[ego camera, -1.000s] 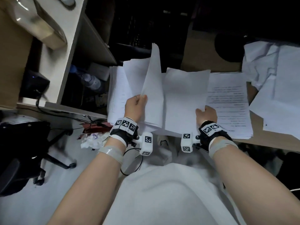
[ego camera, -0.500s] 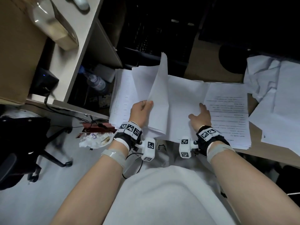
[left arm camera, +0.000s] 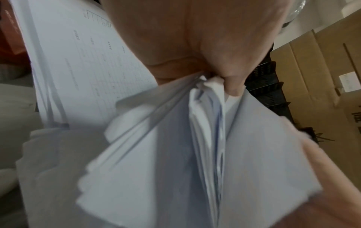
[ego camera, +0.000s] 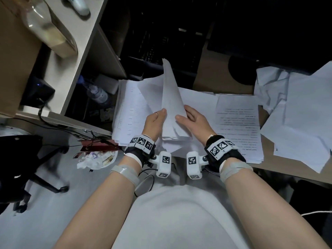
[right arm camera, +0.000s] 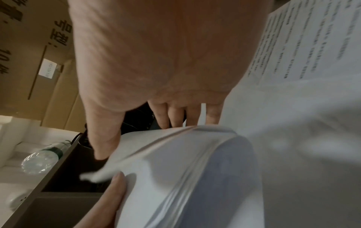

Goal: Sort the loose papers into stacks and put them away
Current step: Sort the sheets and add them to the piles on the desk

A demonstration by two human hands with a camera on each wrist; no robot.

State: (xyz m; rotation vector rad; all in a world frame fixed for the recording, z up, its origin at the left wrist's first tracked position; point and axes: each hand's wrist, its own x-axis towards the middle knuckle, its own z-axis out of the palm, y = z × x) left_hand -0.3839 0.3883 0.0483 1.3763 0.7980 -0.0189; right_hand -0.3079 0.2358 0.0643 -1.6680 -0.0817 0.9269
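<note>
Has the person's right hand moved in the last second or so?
Yes. The right hand has gone left, off the flat sheets beside the printed stack, to the raised bundle of papers that the left hand grips.

The bundle of sheets [ego camera: 171, 97] is thin, matt white paper, smooth but curling. The printed stack [ego camera: 239, 126] beside it is the same matt paper, while the crumpled sheets [ego camera: 269, 87] look creased and rough. The desk [ego camera: 212, 76] shows dull brown board. The plastic bottle [ego camera: 98, 93] is clear and glossy.
</note>
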